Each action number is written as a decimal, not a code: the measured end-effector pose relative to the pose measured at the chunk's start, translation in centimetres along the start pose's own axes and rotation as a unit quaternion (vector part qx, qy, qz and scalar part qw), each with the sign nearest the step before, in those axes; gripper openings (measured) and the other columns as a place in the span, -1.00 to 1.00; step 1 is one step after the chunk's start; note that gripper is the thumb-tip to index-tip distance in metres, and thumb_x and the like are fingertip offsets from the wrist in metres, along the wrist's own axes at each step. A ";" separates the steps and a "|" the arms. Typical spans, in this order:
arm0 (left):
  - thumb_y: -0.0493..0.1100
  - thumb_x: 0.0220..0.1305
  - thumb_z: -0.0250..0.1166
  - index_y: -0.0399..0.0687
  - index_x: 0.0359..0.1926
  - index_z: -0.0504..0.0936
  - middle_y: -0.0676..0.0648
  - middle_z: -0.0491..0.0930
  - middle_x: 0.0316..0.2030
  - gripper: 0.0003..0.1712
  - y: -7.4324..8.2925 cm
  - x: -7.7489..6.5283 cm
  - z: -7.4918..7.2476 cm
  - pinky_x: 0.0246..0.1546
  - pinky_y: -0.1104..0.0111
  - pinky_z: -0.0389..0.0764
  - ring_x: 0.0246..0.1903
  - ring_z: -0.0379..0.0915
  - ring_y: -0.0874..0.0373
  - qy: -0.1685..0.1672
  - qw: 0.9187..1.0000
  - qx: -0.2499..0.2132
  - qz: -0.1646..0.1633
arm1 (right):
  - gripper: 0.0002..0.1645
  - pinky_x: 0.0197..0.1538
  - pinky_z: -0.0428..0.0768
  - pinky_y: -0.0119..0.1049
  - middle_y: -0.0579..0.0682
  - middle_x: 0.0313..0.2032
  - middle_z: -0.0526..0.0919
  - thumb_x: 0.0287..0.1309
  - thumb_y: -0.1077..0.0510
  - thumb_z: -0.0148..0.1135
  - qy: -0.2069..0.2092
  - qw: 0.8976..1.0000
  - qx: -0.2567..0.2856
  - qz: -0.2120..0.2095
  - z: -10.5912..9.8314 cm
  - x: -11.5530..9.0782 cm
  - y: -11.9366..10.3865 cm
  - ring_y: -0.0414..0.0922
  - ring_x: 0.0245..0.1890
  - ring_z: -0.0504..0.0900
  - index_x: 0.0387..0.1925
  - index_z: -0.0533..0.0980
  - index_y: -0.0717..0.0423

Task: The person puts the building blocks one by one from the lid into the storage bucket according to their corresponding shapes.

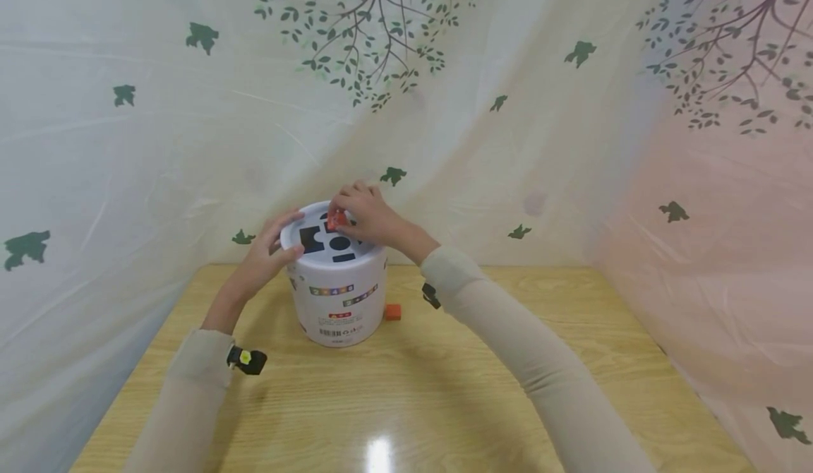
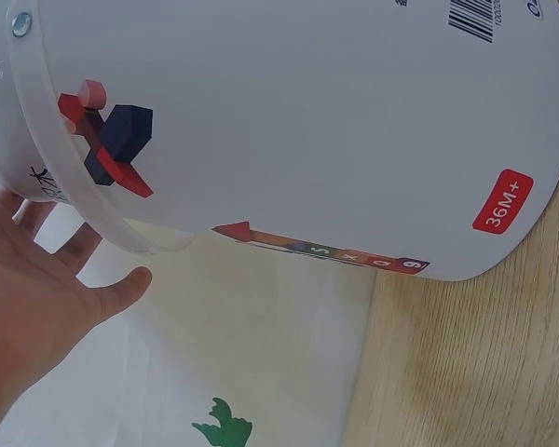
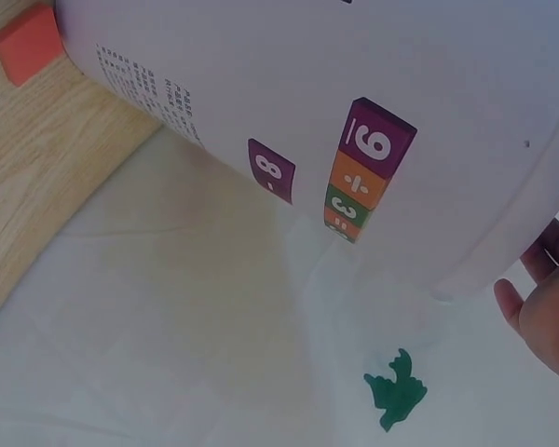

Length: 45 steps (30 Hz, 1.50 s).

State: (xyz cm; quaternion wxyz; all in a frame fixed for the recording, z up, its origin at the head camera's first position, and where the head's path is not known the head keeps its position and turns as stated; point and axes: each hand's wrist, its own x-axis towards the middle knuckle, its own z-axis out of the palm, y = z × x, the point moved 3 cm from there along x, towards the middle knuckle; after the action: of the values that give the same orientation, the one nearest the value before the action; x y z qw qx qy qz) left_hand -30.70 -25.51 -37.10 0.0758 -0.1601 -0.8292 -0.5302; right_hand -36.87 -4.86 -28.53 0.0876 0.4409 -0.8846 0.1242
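Note:
A white cylindrical bucket point(image 1: 336, 303) stands on the table, its lid point(image 1: 298, 236) cut with several dark shaped holes. My right hand point(image 1: 365, 212) pinches a small red block point(image 1: 336, 219) over the far part of the lid; whether the block sits partly in a hole cannot be told. My left hand point(image 1: 269, 250) rests on the left rim of the lid with fingers spread. In the left wrist view the left hand point(image 2: 51, 289) shows beside the bucket's rim. The right wrist view catches only part of the right hand point(image 3: 550, 307), and the red block is hidden there.
An orange-red block point(image 1: 393, 312) lies on the wooden table point(image 1: 457, 374) close against the bucket's right side. A pale curtain point(image 1: 508, 155) printed with leaves hangs behind the table and along both sides.

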 end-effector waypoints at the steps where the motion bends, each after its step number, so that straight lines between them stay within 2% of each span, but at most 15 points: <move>1: -0.04 0.42 0.20 0.12 0.60 0.10 -0.08 -0.16 0.64 -0.18 0.0 0.0 0.0 0.47 -0.42 -0.04 0.58 -0.21 -0.24 0.000 1.000 0.000 0.001 | -0.66 0.27 0.32 -0.13 -0.04 0.04 0.59 0.29 0.05 0.36 0.000 1.000 0.004 0.000 0.0 0.0 0.0 -0.08 0.12 0.37 0.06 0.59 0.01; 10: -0.04 0.41 0.19 0.10 0.60 0.10 -0.10 -0.16 0.64 -0.18 0.1 0.1 0.2 0.47 -0.42 -0.05 0.58 -0.21 -0.25 -0.001 1.000 -0.003 0.000 | -0.64 0.26 0.39 -0.20 -0.05 0.08 0.61 0.30 0.11 0.33 0.002 0.999 0.037 0.001 0.7 0.1 0.5 -0.10 0.14 0.42 0.11 0.58 0.03; 16: -0.05 0.41 0.18 0.09 0.60 0.11 -0.10 -0.14 0.63 -0.19 0.1 0.1 0.2 0.47 -0.42 -0.04 0.58 -0.20 -0.25 0.002 1.000 -0.006 0.005 | -0.58 0.31 0.39 -0.18 -0.08 0.12 0.62 0.32 0.10 0.31 0.000 0.999 0.029 0.019 0.8 0.1 0.9 -0.10 0.18 0.43 0.19 0.55 -0.01; 24: -0.06 0.41 0.19 0.09 0.60 0.11 -0.10 -0.14 0.63 -0.19 0.1 0.0 0.1 0.47 -0.42 -0.04 0.58 -0.19 -0.25 0.004 1.000 -0.003 0.006 | -0.56 0.33 0.36 -0.14 -0.06 0.15 0.62 0.32 0.07 0.32 0.003 0.999 0.024 0.030 0.5 -0.2 1.1 -0.09 0.21 0.41 0.20 0.55 -0.02; 33: -0.08 0.41 0.19 0.09 0.59 0.12 -0.10 -0.15 0.64 -0.20 0.1 0.0 0.1 0.46 -0.41 -0.02 0.58 -0.19 -0.25 0.007 1.000 -0.003 0.008 | -0.51 0.32 0.40 -0.12 -0.05 0.11 0.64 0.27 0.06 0.37 0.016 0.999 0.018 0.035 0.0 -0.6 1.4 -0.07 0.17 0.43 0.22 0.55 -0.01; 38: -0.11 0.40 0.19 0.09 0.59 0.12 -0.09 -0.15 0.64 -0.19 0.0 0.0 0.1 0.46 -0.42 -0.01 0.58 -0.20 -0.25 0.007 1.000 -0.008 0.007 | -0.51 0.30 0.41 -0.11 -0.02 0.08 0.65 0.25 0.06 0.39 0.030 0.999 0.024 0.029 -0.7 -1.2 2.0 -0.07 0.15 0.45 0.20 0.57 0.02; 45: -0.10 0.39 0.19 0.07 0.59 0.12 -0.10 -0.16 0.64 -0.19 -0.1 0.0 0.0 0.47 -0.40 -0.02 0.58 -0.20 -0.26 0.008 1.000 -0.012 0.009 | -0.54 0.27 0.39 -0.04 0.03 0.05 0.67 0.26 0.04 0.38 0.063 0.997 0.042 0.007 -1.9 -3.2 3.3 -0.03 0.09 0.46 0.16 0.60 0.08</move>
State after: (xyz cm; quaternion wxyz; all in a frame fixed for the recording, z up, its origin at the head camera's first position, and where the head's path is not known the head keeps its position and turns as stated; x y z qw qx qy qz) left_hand -30.77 -25.50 -37.18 0.0848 -0.1641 -0.8208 -0.5406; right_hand -37.52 0.03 -28.05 0.1241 0.4292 -0.8744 0.1892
